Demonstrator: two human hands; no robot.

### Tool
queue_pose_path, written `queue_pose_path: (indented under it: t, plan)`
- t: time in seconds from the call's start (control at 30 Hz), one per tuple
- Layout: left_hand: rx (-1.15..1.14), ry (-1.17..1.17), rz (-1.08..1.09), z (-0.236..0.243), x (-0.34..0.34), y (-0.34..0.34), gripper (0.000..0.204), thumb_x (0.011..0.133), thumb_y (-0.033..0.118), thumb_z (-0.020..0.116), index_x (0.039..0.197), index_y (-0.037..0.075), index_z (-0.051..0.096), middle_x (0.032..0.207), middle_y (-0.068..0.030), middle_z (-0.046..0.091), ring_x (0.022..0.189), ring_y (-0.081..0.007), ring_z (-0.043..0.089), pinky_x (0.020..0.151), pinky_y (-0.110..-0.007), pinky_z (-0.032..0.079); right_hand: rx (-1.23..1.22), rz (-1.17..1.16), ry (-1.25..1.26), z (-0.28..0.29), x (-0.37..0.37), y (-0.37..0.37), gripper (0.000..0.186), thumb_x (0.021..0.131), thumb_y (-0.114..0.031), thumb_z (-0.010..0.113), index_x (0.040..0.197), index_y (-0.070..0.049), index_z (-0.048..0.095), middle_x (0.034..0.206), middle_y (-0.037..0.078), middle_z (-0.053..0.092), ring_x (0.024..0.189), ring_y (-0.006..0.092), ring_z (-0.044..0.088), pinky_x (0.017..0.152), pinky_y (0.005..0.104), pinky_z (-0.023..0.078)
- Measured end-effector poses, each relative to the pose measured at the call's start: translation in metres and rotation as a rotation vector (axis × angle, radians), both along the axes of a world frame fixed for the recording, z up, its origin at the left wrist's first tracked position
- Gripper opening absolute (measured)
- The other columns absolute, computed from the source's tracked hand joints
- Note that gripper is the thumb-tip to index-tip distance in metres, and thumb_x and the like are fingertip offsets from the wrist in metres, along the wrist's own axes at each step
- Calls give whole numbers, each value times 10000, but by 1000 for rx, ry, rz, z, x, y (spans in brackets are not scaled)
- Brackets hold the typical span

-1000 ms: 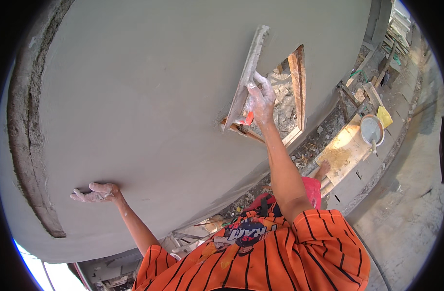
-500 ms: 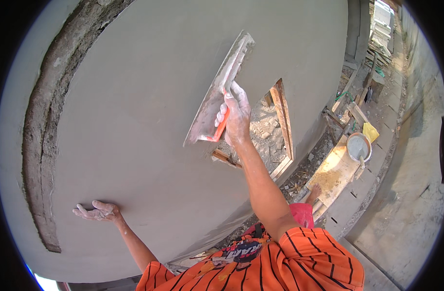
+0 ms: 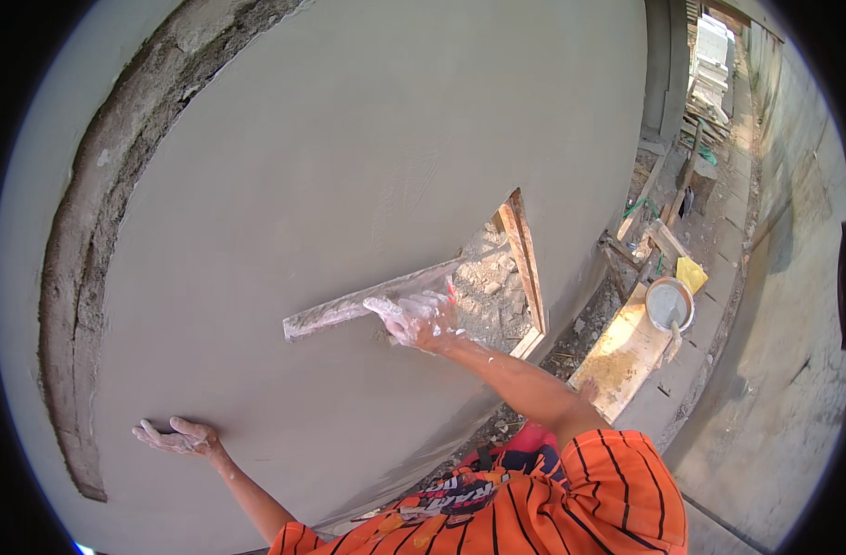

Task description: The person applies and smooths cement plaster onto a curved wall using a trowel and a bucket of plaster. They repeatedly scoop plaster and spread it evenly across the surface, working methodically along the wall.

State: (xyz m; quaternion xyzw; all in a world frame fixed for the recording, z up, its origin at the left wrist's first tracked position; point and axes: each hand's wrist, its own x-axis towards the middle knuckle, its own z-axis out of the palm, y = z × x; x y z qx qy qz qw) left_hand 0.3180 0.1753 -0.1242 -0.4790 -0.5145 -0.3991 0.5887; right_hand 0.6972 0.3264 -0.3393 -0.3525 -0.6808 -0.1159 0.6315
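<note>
My right hand (image 3: 421, 320), coated in pale plaster, grips the handle of a plastering trowel (image 3: 326, 314). The long metal blade lies against the smooth grey plastered wall (image 3: 257, 231), tilted with its left end lower. Just a bit of the red handle shows past my fingers; the rest is hidden by my hand. Right of the trowel, a wood-framed opening (image 3: 525, 259) in the wall shows rubble behind it. Low on the left, my left hand (image 3: 180, 437) rests at the wall with its whitened fingers stretched apart, holding nothing.
A rough unplastered strip (image 3: 85, 277) curves down the wall's left side. To the right, a bucket (image 3: 669, 304) of grey mix with a brush-like tool stands by a plank (image 3: 619, 356). Loose timber (image 3: 668, 242) and rubble lie beyond, beside another wall (image 3: 774, 398).
My right hand has brought the trowel down and to the left, turning it from steep to nearly level. Faint marks show on the wall above. My left hand stays nearly in place.
</note>
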Motion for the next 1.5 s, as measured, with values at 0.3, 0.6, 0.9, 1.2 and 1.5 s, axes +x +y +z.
queue_pose_path:
  t: [0.3,0.6,0.9,1.2,1.5]
  plan:
    - [27,-12,-42,0,6,0,533,957,322,393,1356,-29,354,1434,-275,265,1365,-394,230,1094,-540,238,-306,-361,525,173,230,126,444,825,-206,630,1249,-104,545,1087,158,654,920,334,649,806,378,518]
    - [32,34,40,5,-3,6,514,957,322,399,1341,-19,387,1415,-276,313,1332,-417,288,1066,-554,273,-762,460,1617,-64,221,135,493,888,-181,536,1361,-72,446,749,50,594,548,122,541,460,302,457]
    - [51,23,0,4,7,1,524,953,340,415,1335,-18,403,1423,-256,320,1331,-408,294,1073,-547,253,-586,1041,942,191,43,-9,535,878,-130,580,1363,15,406,851,59,599,624,67,513,522,238,431]
    - [36,-31,1,1,2,-5,535,943,332,417,1336,-31,399,1448,-240,311,1353,-401,267,1077,-548,225,-413,1082,1348,252,77,11,607,912,-196,537,1417,12,273,744,18,518,463,72,418,433,234,418]
    - [39,3,21,0,-3,-1,512,935,319,428,1317,-23,424,1429,-245,333,1322,-405,309,1061,-551,261,-445,761,362,201,-37,-36,587,886,-125,518,1387,-27,229,1220,303,516,959,466,579,858,493,462]
